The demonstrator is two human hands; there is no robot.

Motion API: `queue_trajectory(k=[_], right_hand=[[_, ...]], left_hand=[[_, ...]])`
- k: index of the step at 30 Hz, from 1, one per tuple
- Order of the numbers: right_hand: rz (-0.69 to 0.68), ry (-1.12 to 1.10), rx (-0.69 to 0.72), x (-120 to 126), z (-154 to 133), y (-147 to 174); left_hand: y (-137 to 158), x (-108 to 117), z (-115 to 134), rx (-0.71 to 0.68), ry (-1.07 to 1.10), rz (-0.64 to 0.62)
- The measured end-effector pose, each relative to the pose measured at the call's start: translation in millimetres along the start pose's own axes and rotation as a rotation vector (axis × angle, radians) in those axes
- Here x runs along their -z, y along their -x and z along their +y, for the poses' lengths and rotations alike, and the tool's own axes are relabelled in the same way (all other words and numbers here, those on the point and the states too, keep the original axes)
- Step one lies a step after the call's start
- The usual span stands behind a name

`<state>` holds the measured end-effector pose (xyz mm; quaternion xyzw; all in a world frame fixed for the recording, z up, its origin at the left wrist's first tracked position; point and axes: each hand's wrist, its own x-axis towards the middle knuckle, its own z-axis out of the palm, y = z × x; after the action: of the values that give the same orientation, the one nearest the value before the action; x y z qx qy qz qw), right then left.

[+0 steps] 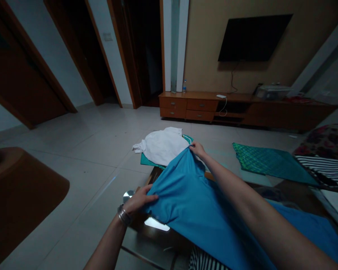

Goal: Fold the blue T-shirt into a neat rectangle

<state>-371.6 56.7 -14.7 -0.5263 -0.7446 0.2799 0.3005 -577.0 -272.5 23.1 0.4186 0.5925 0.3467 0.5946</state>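
Observation:
A blue piece of clothing (pixel 190 191) stretches between my two hands above a glass-topped table (pixel 146 228). My right hand (pixel 197 149) pinches its far edge and lifts it into a peak. At the near left corner, my left hand (pixel 141 199) grips the cloth between thumb and fingers; a bracelet is on that wrist. The rest of the cloth runs down toward me and off to the right under my right forearm. Just beyond my right hand lies a white shirt (pixel 165 146) on top of green fabric (pixel 148 160).
A green patterned cloth (pixel 273 163) and a striped garment (pixel 326 170) lie on the right. Striped fabric (pixel 204 260) shows at the bottom. A brown stool-like seat (pixel 25 198) stands left. The wooden TV cabinet (pixel 199 107) lines the far wall below a television (pixel 255 38).

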Motion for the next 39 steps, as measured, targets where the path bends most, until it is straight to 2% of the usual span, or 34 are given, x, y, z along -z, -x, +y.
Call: queue_trajectory(k=[6,9,11,15,17,18,21,22,24,27,30,32,34,36,39], right_hand=[[0.004,0.030,0.007,-1.7,0.6,-3.1],[-0.010,0.057,0.031,-1.4,-0.1,-4.2],[-0.022,0.080,0.051,-0.7,-1.2,-4.2],[-0.044,0.127,0.082,0.6,-7.2,-2.9],[-0.064,0.140,0.093,2.6,-13.3,-2.4],[-0.073,0.144,0.098,4.8,-16.9,-2.0],[-0.070,0.146,0.110,20.2,-27.0,4.6],[-0.060,0.146,0.116,28.6,-28.5,11.1],[-0.034,0.148,0.128,49.7,-25.4,35.6],[0.007,0.158,0.192,87.1,0.3,106.0],[0.078,0.213,0.290,126.9,51.8,201.8],[0.153,0.285,0.256,155.9,94.4,262.0],[0.252,0.361,0.185,186.9,136.2,308.1],[0.342,0.424,0.104,217.0,172.1,336.4],[0.390,0.489,-0.003,250.1,210.8,349.3]], left_hand=[[9.3,3.1,-38.4,-0.133,-0.259,0.502],[14.3,3.1,-52.3,-0.098,-0.423,0.703],[19.0,1.9,-53.9,-0.091,-0.580,0.824],[16.4,-4.6,-36.6,-0.230,-1.029,1.018],[2.3,-13.5,-21.6,-0.348,-1.197,0.970],[-7.9,-20.1,-14.2,-0.432,-1.249,0.883],[-43.5,-45.5,1.0,-0.665,-1.352,0.491],[-54.6,-53.9,2.8,-0.684,-1.380,0.385],[-72.2,-66.9,1.8,-0.631,-1.423,0.275],[-86.4,-73.1,-5.7,-0.520,-1.459,0.273],[-91.3,-69.6,-11.6,-0.496,-1.489,0.305],[-92.9,-67.7,-12.7,-0.493,-1.502,0.314],[-94.7,-69.3,-11.4,-0.481,-1.505,0.329],[-97.7,-76.0,-7.5,-0.499,-1.503,0.374],[-104.9,-95.7,2.2,-0.622,-1.498,0.406]])
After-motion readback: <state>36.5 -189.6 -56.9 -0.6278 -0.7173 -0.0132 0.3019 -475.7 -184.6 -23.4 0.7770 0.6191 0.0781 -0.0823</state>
